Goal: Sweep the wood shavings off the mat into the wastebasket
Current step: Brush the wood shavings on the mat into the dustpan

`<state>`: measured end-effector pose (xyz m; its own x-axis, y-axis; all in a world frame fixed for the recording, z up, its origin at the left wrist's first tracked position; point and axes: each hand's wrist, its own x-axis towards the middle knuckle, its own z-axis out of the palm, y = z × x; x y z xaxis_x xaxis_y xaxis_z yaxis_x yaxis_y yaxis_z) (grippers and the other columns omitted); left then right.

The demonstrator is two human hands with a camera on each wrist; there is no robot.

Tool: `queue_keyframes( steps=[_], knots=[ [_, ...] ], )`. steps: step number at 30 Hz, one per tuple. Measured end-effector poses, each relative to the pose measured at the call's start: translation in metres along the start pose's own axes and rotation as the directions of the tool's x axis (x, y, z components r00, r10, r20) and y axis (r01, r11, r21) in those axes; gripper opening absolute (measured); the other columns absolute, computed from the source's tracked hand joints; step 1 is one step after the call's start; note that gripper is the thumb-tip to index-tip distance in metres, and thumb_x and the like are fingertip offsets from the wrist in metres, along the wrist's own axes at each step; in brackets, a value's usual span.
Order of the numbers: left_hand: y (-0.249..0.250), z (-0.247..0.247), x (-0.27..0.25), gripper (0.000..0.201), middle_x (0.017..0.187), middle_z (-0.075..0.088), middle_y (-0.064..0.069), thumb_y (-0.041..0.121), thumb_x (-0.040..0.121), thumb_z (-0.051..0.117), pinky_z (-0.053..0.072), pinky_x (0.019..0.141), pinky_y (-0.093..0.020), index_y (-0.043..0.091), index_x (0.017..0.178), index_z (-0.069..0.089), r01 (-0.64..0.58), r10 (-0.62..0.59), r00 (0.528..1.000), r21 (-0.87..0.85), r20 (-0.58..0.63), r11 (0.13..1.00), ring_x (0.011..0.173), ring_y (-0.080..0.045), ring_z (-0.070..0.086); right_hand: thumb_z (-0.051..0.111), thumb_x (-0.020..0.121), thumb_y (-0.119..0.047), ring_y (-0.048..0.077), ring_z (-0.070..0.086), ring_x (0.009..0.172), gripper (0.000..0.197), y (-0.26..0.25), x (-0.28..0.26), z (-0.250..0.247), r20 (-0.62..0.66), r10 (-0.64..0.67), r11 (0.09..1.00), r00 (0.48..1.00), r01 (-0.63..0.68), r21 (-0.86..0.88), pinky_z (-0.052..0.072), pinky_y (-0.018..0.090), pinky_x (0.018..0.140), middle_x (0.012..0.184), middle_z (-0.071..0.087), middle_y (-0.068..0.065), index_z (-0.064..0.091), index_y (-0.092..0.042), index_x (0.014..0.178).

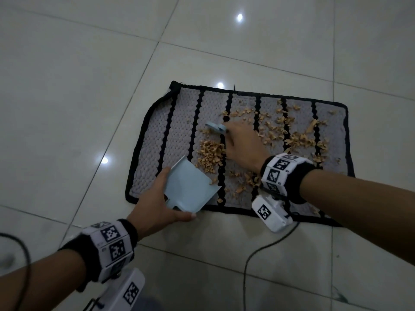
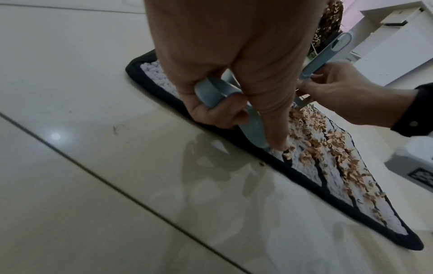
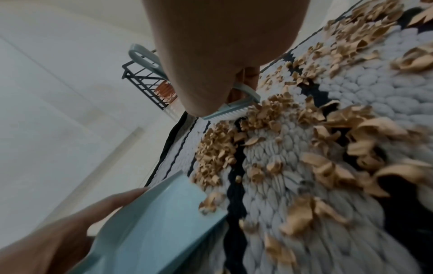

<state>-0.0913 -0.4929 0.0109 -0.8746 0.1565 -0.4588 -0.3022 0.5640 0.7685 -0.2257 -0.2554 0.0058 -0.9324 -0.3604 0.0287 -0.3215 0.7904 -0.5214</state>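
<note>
A grey mat (image 1: 157,140) with black stripes lies on the tiled floor. Wood shavings (image 1: 292,135) are scattered over its right half, with a denser pile (image 1: 210,154) near the middle. My left hand (image 1: 157,205) grips a light blue dustpan (image 1: 188,185) by its handle (image 2: 215,94). The pan is tilted, its front lip on the mat beside the pile. My right hand (image 1: 242,147) holds a small blue brush (image 1: 215,127), whose bristles (image 3: 232,109) sit on the mat just beyond the pile (image 3: 215,153). No wastebasket shows in the head view.
A black wire basket (image 3: 143,83) with something orange in it stands beyond the mat's far end. A black cable (image 1: 258,250) trails over the tiles near me. White furniture (image 2: 386,46) stands behind the mat. Glossy floor surrounds the mat.
</note>
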Motion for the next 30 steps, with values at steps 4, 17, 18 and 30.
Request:
queue_keyframes(
  steps=[4, 17, 18, 30],
  knots=[
    [0.004, 0.001, 0.011, 0.126, 0.134, 0.041, 0.013, 0.042, 0.057, 0.092, 0.041, 0.096, -0.024, 0.033, 0.153, 0.011, 0.005, -0.005, 1.000, 0.034, 0.009, 0.999, 0.119, -0.010, 0.042, 0.047, 0.091, -0.007, 0.024, 0.050, 0.073, 0.025, -0.006, -0.014, 0.002, 0.056, -0.051, 0.999, 0.997, 0.050, 0.017, 0.038, 0.032, 0.064, 0.086, 0.062, 0.012, 0.061, -0.006, 0.112],
    [-0.004, 0.014, 0.031, 0.128, 0.136, 0.049, 0.009, 0.042, 0.051, 0.096, 0.044, 0.086, -0.013, 0.028, 0.152, 0.019, -0.039, 0.037, 0.999, -0.059, -0.036, 0.997, 0.118, -0.009, 0.052, 0.055, 0.085, -0.013, 0.021, 0.061, 0.081, 0.024, -0.028, -0.049, 0.008, 0.191, -0.245, 0.968, 0.951, 0.229, 0.100, 0.049, 0.031, 0.071, 0.092, 0.070, 0.005, 0.066, -0.013, 0.106],
    [-0.004, 0.015, 0.031, 0.128, 0.139, 0.048, 0.009, 0.038, 0.053, 0.096, 0.043, 0.089, -0.013, 0.027, 0.153, 0.017, -0.036, 0.034, 0.999, -0.060, -0.037, 0.998, 0.120, -0.008, 0.050, 0.057, 0.085, -0.017, 0.020, 0.062, 0.083, 0.021, -0.026, -0.048, 0.006, 0.188, -0.250, 0.966, 0.950, 0.232, 0.110, 0.051, 0.034, 0.073, 0.093, 0.070, 0.003, 0.067, -0.015, 0.104],
    [0.000, 0.014, 0.025, 0.128, 0.127, 0.039, 0.028, 0.037, 0.060, 0.091, 0.035, 0.081, 0.003, 0.034, 0.155, 0.005, -0.013, 0.013, 0.998, -0.005, -0.057, 1.000, 0.114, 0.002, 0.042, 0.056, 0.082, 0.009, 0.028, 0.067, 0.086, 0.026, -0.009, 0.034, -0.014, -0.052, -0.156, 0.960, 0.986, 0.164, 0.227, 0.057, 0.040, 0.075, 0.096, 0.073, 0.015, 0.073, -0.002, 0.098]
  ],
)
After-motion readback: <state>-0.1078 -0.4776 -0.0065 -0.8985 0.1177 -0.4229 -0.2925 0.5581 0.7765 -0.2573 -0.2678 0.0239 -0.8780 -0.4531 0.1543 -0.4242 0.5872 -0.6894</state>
